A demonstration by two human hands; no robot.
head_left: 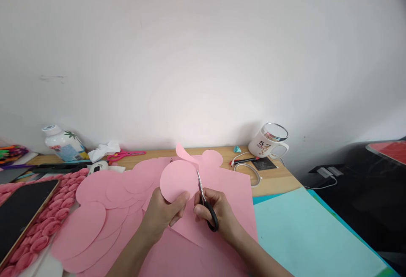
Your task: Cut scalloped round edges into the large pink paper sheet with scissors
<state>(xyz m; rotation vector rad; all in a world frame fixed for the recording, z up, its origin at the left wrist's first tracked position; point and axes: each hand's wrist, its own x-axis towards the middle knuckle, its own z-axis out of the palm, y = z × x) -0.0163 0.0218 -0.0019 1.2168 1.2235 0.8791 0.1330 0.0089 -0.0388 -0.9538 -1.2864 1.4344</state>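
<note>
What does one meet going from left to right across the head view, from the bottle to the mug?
White bottle → crumpled tissue → pink scissors → pink paper circle, held by the left hand → black-handled scissors, in the right hand → small teal object → white mug.

A plain white wall [203, 57] (softly lit) rises behind a wooden desk [275, 178] — dark furniture [364, 196] at right.

Matt pink paper, bright metal, pale wood.
The paper circle [177, 179] and the pink sheet [236, 192] under it looked smooth and matt; the scissors [202, 194] had shiny metal blades and glossy black handles, probably plastic. The worktop [275, 179] was light wood with a dull finish, the teal sheet [304, 230] was matt paper, and the mug [263, 145] was glossy white under a mirror-bright lid.
</note>
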